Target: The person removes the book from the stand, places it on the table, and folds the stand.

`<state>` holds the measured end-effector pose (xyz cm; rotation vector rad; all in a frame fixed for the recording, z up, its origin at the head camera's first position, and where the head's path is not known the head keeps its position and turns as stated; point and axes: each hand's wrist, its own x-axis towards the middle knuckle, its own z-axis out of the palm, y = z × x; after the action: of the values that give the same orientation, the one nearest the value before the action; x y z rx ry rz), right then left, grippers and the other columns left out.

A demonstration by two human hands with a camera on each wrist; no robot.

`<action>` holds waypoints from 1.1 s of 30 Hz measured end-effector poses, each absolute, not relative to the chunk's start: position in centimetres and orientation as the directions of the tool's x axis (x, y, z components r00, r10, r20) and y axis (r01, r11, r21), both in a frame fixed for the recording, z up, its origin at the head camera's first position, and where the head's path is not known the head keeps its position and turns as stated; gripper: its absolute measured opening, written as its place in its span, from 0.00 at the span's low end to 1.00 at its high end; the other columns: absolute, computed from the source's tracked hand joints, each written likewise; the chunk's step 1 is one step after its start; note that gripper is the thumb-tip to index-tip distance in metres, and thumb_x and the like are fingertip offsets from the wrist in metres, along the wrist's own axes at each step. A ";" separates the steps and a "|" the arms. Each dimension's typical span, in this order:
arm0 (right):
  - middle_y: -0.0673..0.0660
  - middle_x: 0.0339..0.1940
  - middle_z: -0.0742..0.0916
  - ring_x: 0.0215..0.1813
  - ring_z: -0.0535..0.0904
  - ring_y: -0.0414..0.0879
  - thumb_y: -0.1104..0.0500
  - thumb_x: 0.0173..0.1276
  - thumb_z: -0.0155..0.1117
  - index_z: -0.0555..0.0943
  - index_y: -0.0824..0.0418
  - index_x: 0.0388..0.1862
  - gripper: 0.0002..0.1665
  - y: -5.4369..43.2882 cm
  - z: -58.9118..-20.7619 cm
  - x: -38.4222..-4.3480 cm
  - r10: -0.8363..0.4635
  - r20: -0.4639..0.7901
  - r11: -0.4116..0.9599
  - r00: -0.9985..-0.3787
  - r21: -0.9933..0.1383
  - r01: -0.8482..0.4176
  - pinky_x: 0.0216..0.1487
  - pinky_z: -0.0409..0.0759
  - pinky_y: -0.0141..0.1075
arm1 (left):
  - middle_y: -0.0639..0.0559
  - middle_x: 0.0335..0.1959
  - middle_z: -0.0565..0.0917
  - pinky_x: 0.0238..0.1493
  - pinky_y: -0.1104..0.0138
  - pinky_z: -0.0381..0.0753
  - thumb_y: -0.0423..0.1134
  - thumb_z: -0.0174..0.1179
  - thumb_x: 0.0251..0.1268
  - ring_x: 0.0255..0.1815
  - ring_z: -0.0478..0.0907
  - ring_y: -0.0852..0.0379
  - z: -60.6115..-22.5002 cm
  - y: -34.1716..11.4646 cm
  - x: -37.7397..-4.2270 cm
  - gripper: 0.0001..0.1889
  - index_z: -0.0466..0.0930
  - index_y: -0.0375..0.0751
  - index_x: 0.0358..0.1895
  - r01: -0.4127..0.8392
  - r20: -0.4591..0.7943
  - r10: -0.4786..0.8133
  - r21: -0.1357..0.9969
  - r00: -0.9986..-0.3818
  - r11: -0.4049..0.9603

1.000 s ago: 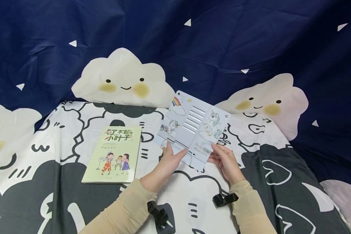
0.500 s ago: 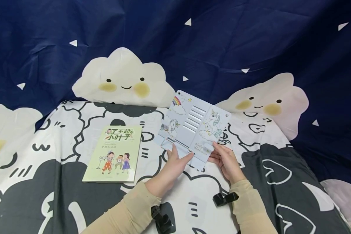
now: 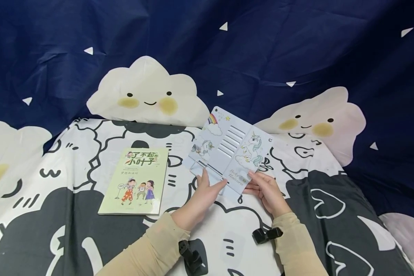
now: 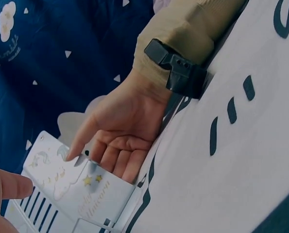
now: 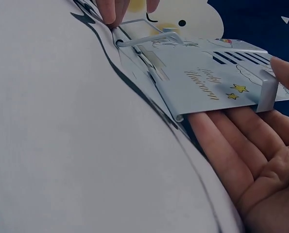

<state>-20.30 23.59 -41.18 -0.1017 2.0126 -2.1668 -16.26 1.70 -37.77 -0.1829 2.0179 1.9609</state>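
Note:
A pale blue book stand (image 3: 224,165) with unicorn and rainbow prints and a row of slots lies tilted ahead of me. My left hand (image 3: 198,199) holds its lower edge, thumb on the front near the bottom slot. In the right wrist view, left fingertips (image 5: 115,12) are at the bent wire holder (image 5: 149,40) along that edge. My right hand (image 3: 266,192) grips the lower right side, thumb on the printed face and fingers underneath. A small bent tab (image 5: 267,91) projects from that side near the right fingers.
Left of the stand, a light green children's book (image 3: 134,195) lies face up on the black-and-white patterned cloth (image 3: 245,237). Cloud-shaped prints (image 3: 148,84) and a dark blue cloth backdrop (image 3: 179,30) are behind. A black wrist camera (image 3: 191,257) sits on the left sleeve.
My left hand has slid slightly right along the stand's lower edge, and the wire holder there has changed position. The stand has shifted a little right; my right hand keeps its grip.

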 end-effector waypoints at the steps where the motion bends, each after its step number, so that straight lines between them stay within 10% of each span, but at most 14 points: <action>1: 0.50 0.38 0.92 0.41 0.89 0.44 0.55 0.77 0.56 0.83 0.56 0.46 0.10 23.6 -41.2 -20.3 -0.186 -0.070 -0.070 -0.980 -0.994 0.085 0.44 0.87 0.37 | 0.35 0.79 0.25 0.77 0.39 0.33 0.51 0.56 0.71 0.80 0.27 0.34 -37.8 1.6 -16.3 0.49 0.32 0.39 0.80 -0.309 -0.313 0.129 0.950 -0.941 0.052; 33: 0.58 0.52 0.88 0.51 0.87 0.52 0.65 0.76 0.54 0.75 0.69 0.60 0.16 23.4 -41.0 -19.8 -0.520 -0.138 -0.122 -0.843 -0.965 0.234 0.57 0.83 0.45 | 0.38 0.82 0.36 0.79 0.42 0.34 0.48 0.57 0.71 0.82 0.31 0.40 -38.3 -0.8 -18.6 0.46 0.37 0.38 0.81 -0.231 -0.235 0.175 0.972 -0.956 0.044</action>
<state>-19.77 23.35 -41.00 -0.3180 1.6611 -2.0092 -18.63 -0.83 -38.29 -0.0566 2.0365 1.9889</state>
